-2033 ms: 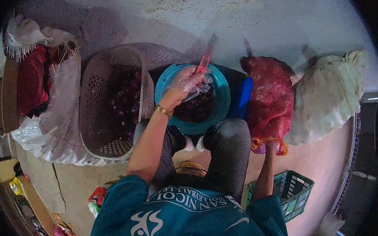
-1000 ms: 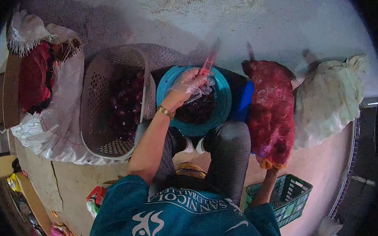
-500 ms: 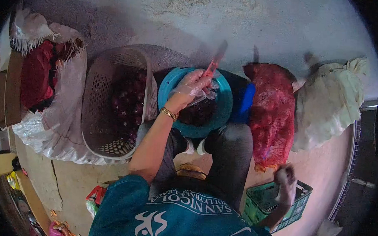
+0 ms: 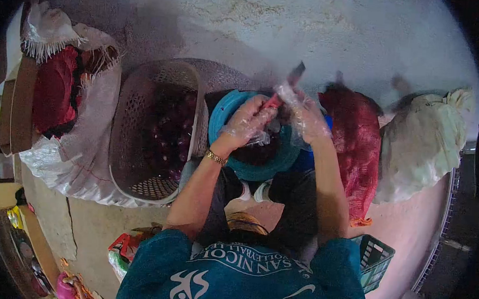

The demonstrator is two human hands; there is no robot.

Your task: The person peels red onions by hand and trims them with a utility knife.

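Note:
My left hand [image 4: 250, 117], in a clear plastic glove with a gold watch at the wrist, is closed round the red handle of a knife [image 4: 296, 72], whose dark blade points up and to the right. Close beside it, my right hand [image 4: 309, 118], also gloved, has its fingers curled at the knife near the blade's base. What lies inside those right fingers is hidden. Both hands are above a turquoise basin [image 4: 223, 112], between my knees, holding dark purple pieces that I cannot make out well.
To the left, a tall perforated basket [image 4: 121, 143] holds dark purple onions [image 4: 167, 129], with a white woven sack [image 4: 92, 125] beyond. At right are a red mesh sack [image 4: 357, 150], a pale sack [image 4: 421, 143] and a green crate [image 4: 373, 259]. A rough wall [image 4: 230, 19] rises behind.
My right hand has come up from beside the green crate, where it held a dark round thing, to meet my left hand at the knife. The left hand keeps its hold.

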